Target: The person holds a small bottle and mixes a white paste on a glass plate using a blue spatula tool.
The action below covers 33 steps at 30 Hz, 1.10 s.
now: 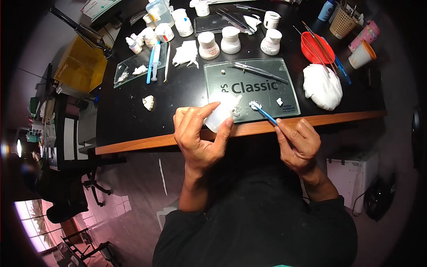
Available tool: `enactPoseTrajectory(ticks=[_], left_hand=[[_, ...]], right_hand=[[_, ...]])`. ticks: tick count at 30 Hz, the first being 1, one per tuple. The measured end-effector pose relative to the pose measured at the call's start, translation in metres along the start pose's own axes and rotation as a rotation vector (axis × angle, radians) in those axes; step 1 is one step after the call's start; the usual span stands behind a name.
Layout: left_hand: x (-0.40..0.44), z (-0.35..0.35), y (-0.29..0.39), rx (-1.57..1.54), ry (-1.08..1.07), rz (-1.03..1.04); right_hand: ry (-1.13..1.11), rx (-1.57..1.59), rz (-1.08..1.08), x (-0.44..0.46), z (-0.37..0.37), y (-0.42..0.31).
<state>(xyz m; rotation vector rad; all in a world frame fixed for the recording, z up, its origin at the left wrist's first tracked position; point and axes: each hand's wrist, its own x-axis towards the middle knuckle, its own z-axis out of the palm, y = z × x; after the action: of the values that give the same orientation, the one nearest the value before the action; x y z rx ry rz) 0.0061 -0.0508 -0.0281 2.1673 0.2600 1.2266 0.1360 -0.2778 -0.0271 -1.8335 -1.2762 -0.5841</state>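
Observation:
My left hand (195, 135) grips a small translucent white bottle (218, 119) by its sides, tilted over the near edge of a glass mixing slab (253, 91) marked "Classic". White powder or paste lies on the slab beside the bottle's mouth. Between thumb and fingers, my right hand (300, 144) pinches a thin blue stick (268, 116), and its far tip touches a white lump (255, 105) on the slab. A smaller white lump (279, 102) sits further right. Metal tweezers (260, 72) lie across the slab's far side.
Several white jars (230, 41) stand behind the slab. At right are a crumpled white cloth (322, 86), a red bowl (317, 48) with brushes, and a cup (362, 56). To the left lie a small glass plate (133, 71), a syringe (156, 62) and a dental model piece (148, 103).

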Motion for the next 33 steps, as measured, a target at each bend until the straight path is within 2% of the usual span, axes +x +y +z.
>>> enactPoseTrajectory(ticks=[33], left_hand=[[0.0008,-0.0017,0.0024,0.019,-0.067,0.024]], right_hand=[[0.014,0.012,0.013,-0.0028,0.0029,-0.0044]])
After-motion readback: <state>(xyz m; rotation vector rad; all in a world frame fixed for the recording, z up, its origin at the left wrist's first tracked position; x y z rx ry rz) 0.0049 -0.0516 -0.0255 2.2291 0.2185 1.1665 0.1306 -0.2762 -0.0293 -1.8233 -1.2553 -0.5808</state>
